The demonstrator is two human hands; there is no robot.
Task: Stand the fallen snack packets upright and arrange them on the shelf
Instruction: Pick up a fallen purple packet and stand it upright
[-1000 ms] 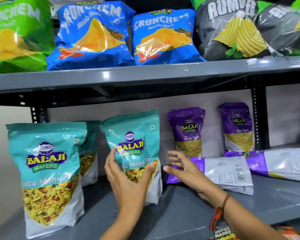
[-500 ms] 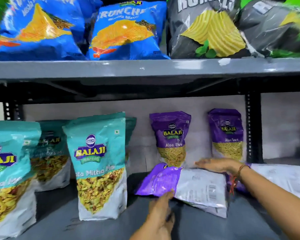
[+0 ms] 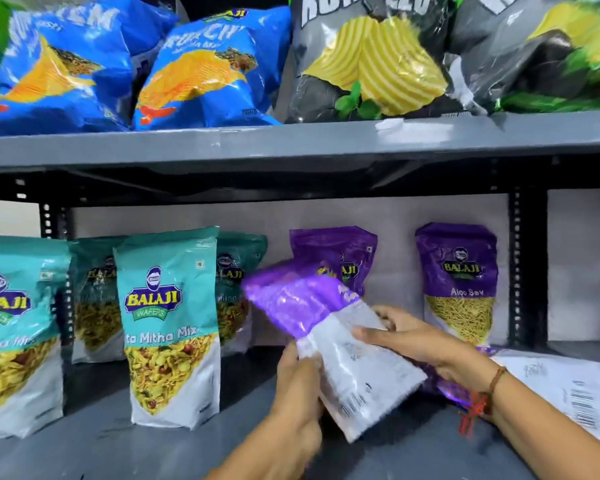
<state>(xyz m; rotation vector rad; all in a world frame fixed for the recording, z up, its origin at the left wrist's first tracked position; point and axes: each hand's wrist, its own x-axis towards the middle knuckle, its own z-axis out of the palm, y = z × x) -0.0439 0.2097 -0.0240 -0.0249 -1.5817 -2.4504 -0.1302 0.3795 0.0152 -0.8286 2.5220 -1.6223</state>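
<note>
A purple and white snack packet (image 3: 329, 337) is lifted off the grey lower shelf (image 3: 153, 448), tilted with its back side toward me and its purple top up to the left. My left hand (image 3: 297, 393) grips its lower left edge. My right hand (image 3: 420, 344) holds its right side. Another purple packet (image 3: 568, 382) lies flat on its face at the right, partly behind my right arm. Two purple packets stand upright at the back, one (image 3: 343, 258) behind the lifted packet and one (image 3: 459, 282) to the right.
Several teal mix packets (image 3: 168, 323) stand upright on the left of the lower shelf. The upper shelf (image 3: 291, 140) holds blue chip bags (image 3: 201, 71) and dark grey chip bags (image 3: 371, 60). A black upright post (image 3: 525, 268) stands at the back right.
The fallen purple packet was flat on the shelf; both hands have taken hold of it and raised it to a tilt. My view has shifted slightly right.
</note>
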